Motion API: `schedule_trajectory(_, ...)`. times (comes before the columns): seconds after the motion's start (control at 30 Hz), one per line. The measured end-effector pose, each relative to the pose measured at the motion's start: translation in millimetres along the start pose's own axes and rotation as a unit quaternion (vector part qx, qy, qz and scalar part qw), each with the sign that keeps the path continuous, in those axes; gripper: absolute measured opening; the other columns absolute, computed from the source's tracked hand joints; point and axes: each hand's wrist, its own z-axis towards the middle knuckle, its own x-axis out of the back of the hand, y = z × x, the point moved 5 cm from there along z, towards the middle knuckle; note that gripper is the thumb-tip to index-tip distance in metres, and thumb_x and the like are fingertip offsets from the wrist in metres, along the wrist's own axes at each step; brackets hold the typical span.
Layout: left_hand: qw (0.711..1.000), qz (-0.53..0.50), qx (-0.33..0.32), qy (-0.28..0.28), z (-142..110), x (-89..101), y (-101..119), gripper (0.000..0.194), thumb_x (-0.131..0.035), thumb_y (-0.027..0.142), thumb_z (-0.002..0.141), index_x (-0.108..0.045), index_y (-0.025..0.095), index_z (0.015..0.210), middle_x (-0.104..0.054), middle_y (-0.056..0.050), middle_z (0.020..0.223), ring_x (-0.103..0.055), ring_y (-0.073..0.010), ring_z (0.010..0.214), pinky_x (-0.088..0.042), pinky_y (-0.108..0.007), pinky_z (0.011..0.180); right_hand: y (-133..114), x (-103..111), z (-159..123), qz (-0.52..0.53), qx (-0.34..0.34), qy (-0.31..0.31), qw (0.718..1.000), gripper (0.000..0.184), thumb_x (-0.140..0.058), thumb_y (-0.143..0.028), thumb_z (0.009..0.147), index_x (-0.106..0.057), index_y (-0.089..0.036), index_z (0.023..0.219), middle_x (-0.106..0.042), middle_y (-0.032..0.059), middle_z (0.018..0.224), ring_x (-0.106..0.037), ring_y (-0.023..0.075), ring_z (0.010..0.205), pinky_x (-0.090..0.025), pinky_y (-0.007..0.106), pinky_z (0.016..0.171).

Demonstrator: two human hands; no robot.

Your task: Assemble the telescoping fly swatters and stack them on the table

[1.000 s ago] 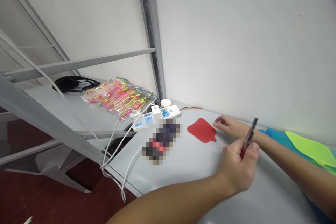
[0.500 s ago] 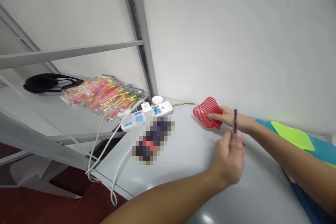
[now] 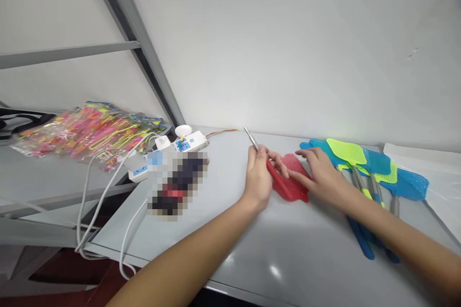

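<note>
My left hand [image 3: 258,172] is closed around a fly swatter handle [image 3: 277,180], which has a red grip and a silver metal rod pointing up and to the left. Right beside it lies a red mesh fly swatter head [image 3: 298,169], low over the table and partly hidden by my fingers. My right hand [image 3: 324,172] is at the head's right side with thumb and fingers apart, the thumb over the mesh. Whether the rod and head are joined cannot be seen.
Several blue and lime fly swatters [image 3: 348,151] lie piled on the grey table [image 3: 230,220] to the right, by a white plastic sheet [image 3: 428,153]. At left are a power strip [image 3: 196,141], white cables [image 3: 84,201], a blurred-out object [image 3: 180,187] and bagged colourful items [image 3: 104,129] on a shelf.
My view has swung right, bringing the swatter pile into sight. The rod in my left hand has tipped left, showing its red grip. My right hand's fingers have spread from the red head.
</note>
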Motion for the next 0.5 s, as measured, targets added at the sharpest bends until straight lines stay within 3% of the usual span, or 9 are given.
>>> schedule_trajectory(0.03, 1.000, -0.002, 0.001, 0.020, 1, 2.0, 1, 0.025, -0.043, 0.045, 0.097, -0.035, 0.023, 0.089, -0.057, 0.006, 0.074, -0.060, -0.0095, 0.052, -0.055, -0.030, 0.064, -9, 0, -8, -0.019, 0.041, 0.039, 0.998, 0.041, -0.050, -0.049, 0.091, -0.054, -0.019, 0.118, -0.057, 0.0156, 0.118, -0.053, 0.0315, 0.111, -0.042, 0.042, 0.089)
schedule_trajectory(0.07, 0.999, -0.004, 0.002, 0.039, 2, 3.8, 1, 0.024, -0.043, 0.044, 0.097, -0.034, 0.023, 0.089, -0.059, 0.006, 0.076, -0.063, -0.0105, 0.054, -0.055, -0.031, 0.066, -17, -3, -16, -0.022, 0.070, 0.039, 0.997, 0.037, -0.046, -0.048, 0.094, -0.055, -0.019, 0.115, -0.058, 0.0148, 0.116, -0.053, 0.0301, 0.107, -0.041, 0.043, 0.088)
schedule_trajectory(0.23, 0.998, 0.007, 0.006, 0.067, 3, 4.0, 4, 0.018, -0.035, 0.037, 0.100, -0.034, 0.023, 0.091, -0.066, 0.001, 0.083, -0.069, -0.0156, 0.063, -0.055, -0.039, 0.074, -36, -22, -37, 0.007, 0.096, -0.089, 0.991, 0.027, -0.042, -0.038, 0.098, -0.053, -0.020, 0.081, -0.060, 0.0036, 0.078, -0.050, 0.0180, 0.068, -0.033, 0.035, 0.070)
schedule_trajectory(0.37, 0.998, 0.032, 0.015, 0.043, -1, 0.4, 2, 0.018, -0.037, 0.039, 0.100, -0.034, 0.023, 0.092, -0.067, 0.000, 0.084, -0.070, -0.0166, 0.065, -0.055, -0.039, 0.074, -37, -20, -43, 0.023, 0.116, -0.065, 0.991, 0.030, -0.038, -0.032, 0.100, -0.043, -0.020, 0.073, -0.054, -0.0002, 0.070, -0.040, 0.0140, 0.062, -0.027, 0.033, 0.068)
schedule_trajectory(0.5, 0.996, 0.078, 0.026, 0.030, -4, 0.9, -4, 0.023, -0.041, 0.044, 0.098, -0.034, 0.023, 0.093, -0.068, 0.000, 0.083, -0.070, -0.0174, 0.062, -0.055, -0.032, 0.062, -41, -18, -52, -0.005, 0.178, -0.041, 0.983, 0.033, -0.034, -0.029, 0.100, -0.041, -0.019, 0.070, -0.050, -0.0004, 0.067, -0.037, 0.0137, 0.062, -0.023, 0.034, 0.067)
